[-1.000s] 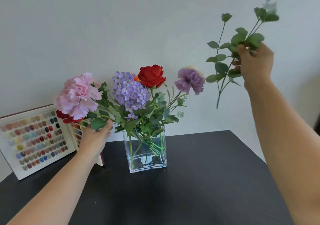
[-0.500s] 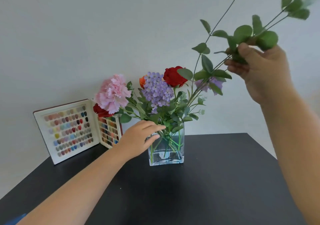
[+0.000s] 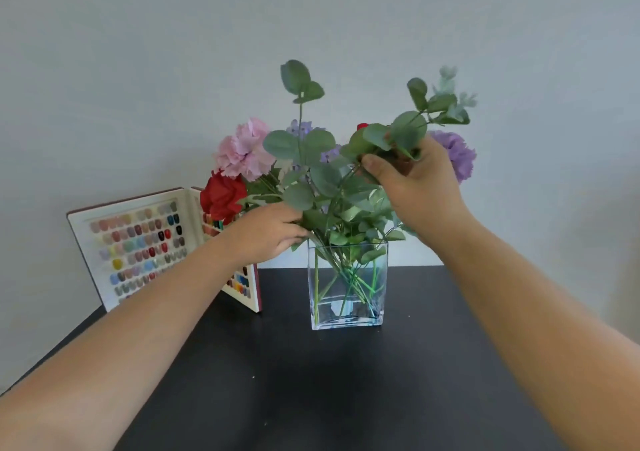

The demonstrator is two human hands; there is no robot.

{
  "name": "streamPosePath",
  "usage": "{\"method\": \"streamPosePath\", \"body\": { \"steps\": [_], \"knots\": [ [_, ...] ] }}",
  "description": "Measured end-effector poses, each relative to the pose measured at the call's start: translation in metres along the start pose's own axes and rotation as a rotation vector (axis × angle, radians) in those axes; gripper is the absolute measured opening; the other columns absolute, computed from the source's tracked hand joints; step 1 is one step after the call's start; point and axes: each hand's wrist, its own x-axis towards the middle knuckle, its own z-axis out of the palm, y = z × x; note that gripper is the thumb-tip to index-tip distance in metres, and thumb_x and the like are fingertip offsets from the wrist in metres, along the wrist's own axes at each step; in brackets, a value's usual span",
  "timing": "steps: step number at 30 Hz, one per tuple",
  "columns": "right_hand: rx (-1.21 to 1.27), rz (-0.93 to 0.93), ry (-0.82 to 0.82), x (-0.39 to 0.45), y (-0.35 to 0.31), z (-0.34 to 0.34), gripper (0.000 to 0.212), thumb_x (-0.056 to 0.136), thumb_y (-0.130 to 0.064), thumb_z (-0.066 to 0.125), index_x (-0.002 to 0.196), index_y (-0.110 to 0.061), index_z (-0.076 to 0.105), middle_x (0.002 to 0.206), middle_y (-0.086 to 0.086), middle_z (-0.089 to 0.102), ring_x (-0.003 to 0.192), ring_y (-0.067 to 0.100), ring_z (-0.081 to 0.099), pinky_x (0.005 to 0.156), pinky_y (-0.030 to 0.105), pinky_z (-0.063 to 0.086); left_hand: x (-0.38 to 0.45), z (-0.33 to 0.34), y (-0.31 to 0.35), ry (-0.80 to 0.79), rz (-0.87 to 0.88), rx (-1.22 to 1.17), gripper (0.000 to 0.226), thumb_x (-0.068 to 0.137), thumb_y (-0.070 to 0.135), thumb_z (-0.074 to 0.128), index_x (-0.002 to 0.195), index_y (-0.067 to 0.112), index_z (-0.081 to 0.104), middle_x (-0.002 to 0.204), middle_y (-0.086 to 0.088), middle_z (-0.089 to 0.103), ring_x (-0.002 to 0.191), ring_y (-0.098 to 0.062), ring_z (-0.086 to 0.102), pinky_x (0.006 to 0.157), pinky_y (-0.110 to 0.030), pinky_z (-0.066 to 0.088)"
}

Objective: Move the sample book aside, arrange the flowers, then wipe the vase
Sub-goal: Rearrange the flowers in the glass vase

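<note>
Flower arranging underway, mid-task. Right hand (image 3: 415,187) grips a green round-leafed eucalyptus sprig (image 3: 349,173) high on its stalk, lower end down among the stems at the mouth of the clear square glass vase (image 3: 347,287). Left hand (image 3: 266,234) reaches into the foliage at the vase rim; fingers hidden by leaves, cannot tell if it grips anything. Pink carnation (image 3: 244,150), red rose (image 3: 221,194) and purple pompom flower (image 3: 455,154) sit in the vase, which stands mid-desk on the black desk (image 3: 346,398). Open white sample book of coloured nail chips (image 3: 135,246) stands at back left against the wall, so that step looks done. Left: finish seating the sprig, then wipe the vase; no cloth in view.
</note>
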Motion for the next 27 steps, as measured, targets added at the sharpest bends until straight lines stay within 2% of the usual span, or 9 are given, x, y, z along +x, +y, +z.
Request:
{"method": "streamPosePath", "body": {
  "steps": [5, 11, 13, 15, 16, 18, 21, 24, 27],
  "knots": [
    [-0.136, -0.048, -0.043, 0.002, 0.013, 0.022, 0.018, 0.089, -0.012, 0.065, 0.108, -0.010, 0.067, 0.099, -0.002, 0.073, 0.097, 0.014, 0.068, 0.090, 0.040, 0.054, -0.020, 0.009, -0.017, 0.156, 0.012, 0.293, 0.025, 0.080, 0.014, 0.075, 0.099, 0.030, 0.076, 0.108, 0.003, 0.072, 0.108, -0.030, 0.063, 0.104, -0.046, 0.033],
    [-0.458, -0.179, -0.191, 0.003, 0.031, 0.036, 0.022, 0.091, -0.018, 0.064, 0.100, 0.002, 0.067, 0.085, 0.021, 0.070, 0.082, 0.036, 0.066, 0.074, 0.049, 0.052, -0.020, 0.009, -0.028, 0.290, -0.182, 0.357, 0.029, 0.070, 0.008, 0.074, 0.091, 0.028, 0.072, 0.113, 0.001, 0.068, 0.115, -0.027, 0.043, 0.089, -0.038, 0.029],
    [-0.522, -0.188, -0.241, 0.006, 0.030, 0.042, 0.022, 0.091, -0.017, 0.063, 0.110, -0.007, 0.065, 0.090, 0.013, 0.072, 0.081, 0.031, 0.065, 0.075, 0.038, 0.051, -0.018, 0.008, -0.032, 0.362, -0.348, 0.136, 0.037, 0.079, 0.021, 0.068, 0.113, 0.036, 0.061, 0.124, 0.009, 0.060, 0.122, -0.010, 0.035, 0.092, -0.025, 0.026],
    [-0.565, -0.184, -0.262, 0.011, 0.031, 0.048, 0.023, 0.090, -0.016, 0.064, 0.113, -0.015, 0.064, 0.092, 0.001, 0.072, 0.078, 0.022, 0.063, 0.068, 0.015, 0.047, -0.012, 0.006, -0.035, 0.397, -0.327, 0.098, 0.046, 0.081, 0.018, 0.068, 0.124, 0.028, 0.053, 0.128, 0.004, 0.049, 0.119, 0.001, 0.029, 0.096, -0.015, 0.021],
    [-0.584, -0.167, -0.271, 0.014, 0.032, 0.050, 0.022, 0.090, -0.016, 0.064, 0.112, -0.016, 0.064, 0.090, -0.005, 0.070, 0.074, 0.016, 0.060, 0.063, 0.005, 0.041, -0.009, 0.004, -0.036, 0.405, -0.308, 0.113, 0.046, 0.080, 0.013, 0.068, 0.122, 0.025, 0.054, 0.127, 0.002, 0.046, 0.118, -0.003, 0.028, 0.097, -0.016, 0.021],
    [-0.622, -0.118, -0.292, 0.020, 0.037, 0.057, 0.019, 0.089, -0.015, 0.064, 0.108, -0.017, 0.063, 0.084, -0.011, 0.064, 0.068, 0.002, 0.053, 0.059, 0.000, 0.035, -0.002, 0.002, -0.038, 0.329, -0.260, 0.155, 0.034, 0.080, 0.016, 0.061, 0.113, 0.025, 0.061, 0.132, -0.002, 0.048, 0.123, -0.022, 0.032, 0.096, -0.040, 0.034],
    [-0.652, -0.059, -0.315, 0.026, 0.047, 0.064, 0.019, 0.088, -0.015, 0.064, 0.107, -0.014, 0.062, 0.091, 0.000, 0.069, 0.081, 0.014, 0.059, 0.069, 0.020, 0.041, 0.000, 0.004, -0.041, 0.252, -0.267, 0.238, 0.022, 0.080, 0.021, 0.062, 0.099, 0.029, 0.068, 0.135, -0.006, 0.056, 0.126, -0.031, 0.031, 0.093, -0.054, 0.029],
    [-0.674, -0.039, -0.309, 0.029, 0.056, 0.068, 0.021, 0.088, -0.016, 0.064, 0.109, -0.012, 0.062, 0.097, 0.006, 0.070, 0.089, 0.022, 0.060, 0.074, 0.026, 0.045, -0.005, 0.006, -0.045, 0.313, -0.284, 0.268, 0.022, 0.081, 0.013, 0.069, 0.095, 0.029, 0.072, 0.136, -0.005, 0.056, 0.125, -0.030, 0.027, 0.093, -0.045, 0.018],
    [-0.710, -0.007, -0.346, 0.032, 0.065, 0.071, 0.025, 0.088, -0.017, 0.064, 0.112, -0.011, 0.061, 0.098, 0.006, 0.068, 0.091, 0.024, 0.059, 0.077, 0.029, 0.048, -0.006, 0.006, -0.045, 0.332, -0.324, 0.249, 0.027, 0.075, 0.016, 0.079, 0.099, 0.026, 0.070, 0.143, -0.002, 0.044, 0.133, -0.032, 0.022, 0.101, -0.053, 0.017]
  ]
}}
